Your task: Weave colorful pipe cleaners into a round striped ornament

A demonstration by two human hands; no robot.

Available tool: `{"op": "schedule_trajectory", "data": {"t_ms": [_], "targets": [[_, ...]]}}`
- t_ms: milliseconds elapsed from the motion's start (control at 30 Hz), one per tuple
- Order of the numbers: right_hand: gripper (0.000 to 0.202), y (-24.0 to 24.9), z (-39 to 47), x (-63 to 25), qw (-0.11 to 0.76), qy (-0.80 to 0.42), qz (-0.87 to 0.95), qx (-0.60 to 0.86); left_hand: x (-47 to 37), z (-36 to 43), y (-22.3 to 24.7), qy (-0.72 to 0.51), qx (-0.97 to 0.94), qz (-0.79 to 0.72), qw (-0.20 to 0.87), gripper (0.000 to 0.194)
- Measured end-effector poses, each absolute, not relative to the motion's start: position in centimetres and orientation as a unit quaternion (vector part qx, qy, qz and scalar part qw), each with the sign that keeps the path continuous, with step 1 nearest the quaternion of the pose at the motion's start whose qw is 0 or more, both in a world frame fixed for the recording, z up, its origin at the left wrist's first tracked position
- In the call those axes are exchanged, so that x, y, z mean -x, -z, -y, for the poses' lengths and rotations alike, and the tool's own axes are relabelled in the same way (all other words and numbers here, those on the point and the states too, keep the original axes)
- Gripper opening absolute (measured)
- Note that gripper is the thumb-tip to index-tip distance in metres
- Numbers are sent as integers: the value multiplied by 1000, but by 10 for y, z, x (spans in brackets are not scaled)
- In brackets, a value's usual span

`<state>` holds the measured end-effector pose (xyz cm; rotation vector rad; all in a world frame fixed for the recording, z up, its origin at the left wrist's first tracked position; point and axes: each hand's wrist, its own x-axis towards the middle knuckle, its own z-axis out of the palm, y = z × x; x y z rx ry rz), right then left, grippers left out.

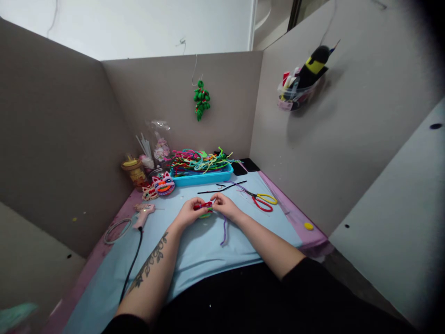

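Note:
Over the middle of the blue-covered table, my left hand [189, 212] grips a small red and green pipe-cleaner piece [206, 215], fingers wrapped round its left side. My right hand [225, 205] meets it from the right, with thumb and fingertips pinched on a purple pipe cleaner [224, 232]. The purple strand's loose end hangs down toward me, below the right wrist. Fingers cover much of the small piece, so its full shape is hidden. Beyond the hands lie dark pipe cleaners [208, 192]. To the right are scissors [256, 196] with one red and one yellow handle.
A blue tray [203, 179] heaped with colourful pipe cleaners stands at the back. Two animal-face ornaments [164, 185] sit left of it. A pink glue gun [144, 215] with its cable lies at left. Partition walls [181, 102] enclose the table; a yellow disc [308, 226] is at right.

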<state>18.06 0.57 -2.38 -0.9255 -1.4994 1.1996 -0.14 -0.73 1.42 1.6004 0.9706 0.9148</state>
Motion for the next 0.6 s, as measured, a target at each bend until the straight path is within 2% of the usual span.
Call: {"op": "schedule_trajectory", "data": {"t_ms": [67,300,600], "targets": [[30,22,-5,-182,475,-518,610,366,3,7,-14,-376,-666,-397,508,36],[20,13,1,-183,466,-573,575,352,7,6,-12,-375,-671,-381,513,35],[15,13,5,-177,450,-485,652,371,5,10,-19,-376,-679,-385,499,37]]}}
